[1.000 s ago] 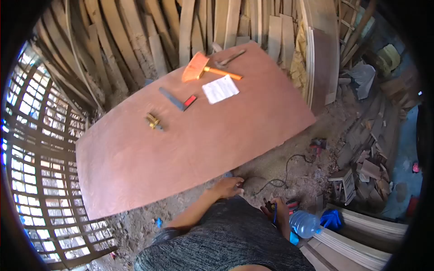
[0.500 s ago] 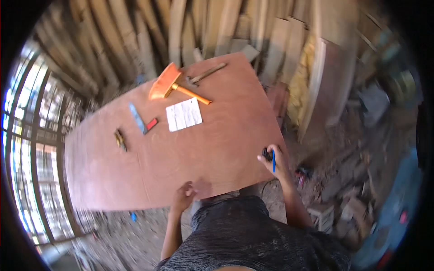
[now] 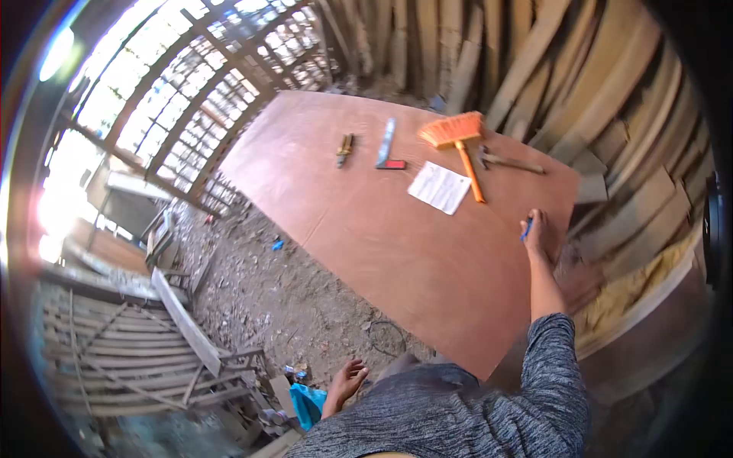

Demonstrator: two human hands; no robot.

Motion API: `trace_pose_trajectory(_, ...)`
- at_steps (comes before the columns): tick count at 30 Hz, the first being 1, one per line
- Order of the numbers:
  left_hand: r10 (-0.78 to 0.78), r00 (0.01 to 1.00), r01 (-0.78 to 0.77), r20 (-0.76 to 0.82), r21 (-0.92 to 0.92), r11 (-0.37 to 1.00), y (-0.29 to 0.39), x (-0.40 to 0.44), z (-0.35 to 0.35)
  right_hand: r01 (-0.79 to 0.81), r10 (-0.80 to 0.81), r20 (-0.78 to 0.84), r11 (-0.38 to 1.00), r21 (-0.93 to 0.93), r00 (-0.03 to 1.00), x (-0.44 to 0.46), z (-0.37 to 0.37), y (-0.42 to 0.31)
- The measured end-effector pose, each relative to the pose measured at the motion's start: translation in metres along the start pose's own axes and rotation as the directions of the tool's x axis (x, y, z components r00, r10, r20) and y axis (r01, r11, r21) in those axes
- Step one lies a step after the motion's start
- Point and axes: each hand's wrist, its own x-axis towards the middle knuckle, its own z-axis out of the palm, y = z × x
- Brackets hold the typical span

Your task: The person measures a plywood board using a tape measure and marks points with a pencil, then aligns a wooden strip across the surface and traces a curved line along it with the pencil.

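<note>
One broad reddish-brown board (image 3: 382,237), lying flat across the middle of the floor. Looks smooth and thin; I am judging it stiff with some flex, awkward more than fragile, best taken by two opposite edges.

One blue pen (image 3: 527,229), showing over the board's right end. Probably light, rigid and slightly slippery; its barrel is offering the best hold.

One right hand (image 3: 537,233), reaching over that same end, fingers closing narrowly around the pen; whether the palm is hiding anything more, I cannot tell.

One left hand (image 3: 347,379), hanging off the board's near edge, fingers loosely curling, part open, nothing showing in them. Beside it, one blue cloth or bag (image 3: 308,404).

Five further items, resting along the board's far side, left to right: small yellowish tool (image 3: 344,150), square (image 3: 387,145), paper sheet (image 3: 439,188), orange broom (image 3: 452,130), hammer (image 3: 513,161).
</note>
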Motion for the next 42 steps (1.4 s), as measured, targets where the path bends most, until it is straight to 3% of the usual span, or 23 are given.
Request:
trace_pose_trajectory(2,-0.008,0.997,0.003,-0.079,-0.057,0.998,-0.018,-0.023,0.007,0.024,-0.023,-0.068,1.000,0.019,0.997,-0.001,0.041,0.037)
trace_pose_trajectory(4,-0.040,0.987,0.016,-0.156,-0.153,0.988,-0.060,-0.047,0.016,-0.014,0.016,0.110,1.000,-0.019,0.994,-0.003,0.050,0.052)
trace_pose_trajectory(6,-0.082,0.974,0.034,-0.212,-0.222,0.974,-0.101,-0.079,0.022,-0.364,0.306,0.225,0.883,0.295,0.925,-0.009,0.098,0.084)
trace_pose_trajectory(7,-0.094,0.966,0.039,-0.242,-0.220,0.975,-0.139,-0.089,0.030,-0.131,0.125,0.106,0.990,0.054,0.986,-0.016,0.073,0.041)
trace_pose_trajectory(8,-0.122,0.959,0.066,-0.256,-0.214,0.974,-0.153,-0.106,0.033,0.097,-0.096,0.012,0.973,-0.208,0.995,-0.028,0.039,0.002)
trace_pose_trajectory(9,-0.150,0.952,0.094,-0.267,-0.214,0.972,-0.167,-0.121,0.040,0.075,-0.058,0.096,0.980,-0.184,0.994,-0.044,0.024,-0.039)
trace_pose_trajectory(10,-0.184,0.943,0.124,-0.278,-0.222,0.967,-0.179,-0.139,0.049,0.188,-0.188,0.076,0.982,0.008,0.979,-0.068,0.034,-0.052)
trace_pose_trajectory(11,-0.176,0.930,0.115,-0.324,-0.197,0.974,-0.202,-0.146,0.059,0.161,-0.189,0.121,0.964,0.211,0.974,-0.102,0.019,-0.099)
trace_pose_trajectory(13,-0.063,0.906,-0.049,-0.419,-0.252,0.966,-0.224,-0.158,0.073,0.382,-0.440,0.093,0.852,0.358,0.893,-0.177,0.026,-0.142)
trace_pose_trajectory(14,-0.024,0.885,-0.117,-0.466,-0.270,0.956,-0.230,-0.171,0.078,0.237,-0.405,0.249,0.828,0.508,0.880,-0.218,0.017,-0.164)
trace_pose_trajectory(16,-0.132,0.845,-0.126,-0.518,-0.432,0.893,-0.216,-0.192,0.073,0.210,-0.446,0.417,0.840,0.500,0.792,-0.291,-0.024,-0.228)
trace_pose_trajectory(19,-0.351,0.645,-0.186,-0.679,-0.585,0.790,-0.201,-0.212,0.076,0.318,-0.658,0.401,0.698,0.641,0.638,-0.363,-0.038,-0.279)
trace_pose_trajectory(21,-0.507,0.503,-0.182,-0.700,-0.659,0.730,-0.202,-0.230,0.088,0.391,-0.795,0.396,0.581,0.714,0.459,-0.364,-0.051,-0.321)
trace_pose_trajectory(22,-0.551,0.393,-0.234,-0.736,-0.660,0.714,-0.217,-0.241,0.114,0.422,-0.849,0.379,0.516,0.745,0.367,-0.362,-0.058,-0.335)
trace_pose_trajectory(24,-0.600,0.166,-0.348,-0.782,-0.616,0.707,-0.257,-0.238,0.163,0.359,-0.873,0.375,0.473,0.804,0.312,-0.352,-0.034,-0.345)
trace_pose_trajectory(25,-0.677,0.064,-0.386,-0.733,-0.644,0.661,-0.270,-0.240,0.195,0.372,-0.882,0.365,0.459,0.807,0.298,-0.341,-0.015,-0.344)
trace_pose_trajectory(28,-0.933,0.023,-0.432,-0.359,-0.845,0.314,-0.259,-0.283,0.271,0.333,-0.894,0.381,0.442,0.833,0.235,-0.313,0.023,-0.357)
trace_pose_trajectory(32,-0.989,-0.130,-0.448,-0.077,-0.885,0.128,-0.227,-0.313,0.343,0.329,-0.924,0.335,0.380,0.864,0.185,-0.297,0.073,-0.362)
trace_pose_trajectory(35,-0.971,-0.218,-0.416,-0.097,-0.891,0.182,-0.221,-0.322,0.347,0.374,-0.947,0.262,0.314,0.873,0.183,-0.331,0.089,-0.398)
trace_pose_trajectory(36,-0.964,-0.241,-0.391,-0.116,-0.897,0.206,-0.227,-0.319,0.343,0.271,-0.948,0.289,0.316,0.909,0.135,-0.350,0.079,-0.418)
trace_pose_trajectory(39,-0.961,-0.190,-0.475,-0.201,-0.838,0.269,-0.249,-0.327,0.292,0.178,-0.984,0.176,0.179,0.968,0.034,-0.426,0.065,-0.465)
trace_pose_trajectory(41,-0.908,-0.143,-0.522,-0.394,-0.749,0.408,-0.319,-0.335,0.254,-0.107,-0.915,0.362,0.384,0.917,-0.179,-0.477,0.044,-0.506)
trace_pose_trajectory(42,-0.862,-0.127,-0.549,-0.491,-0.689,0.473,-0.359,-0.340,0.225,-0.172,-0.951,0.253,0.283,0.943,-0.180,-0.503,0.044,-0.526)
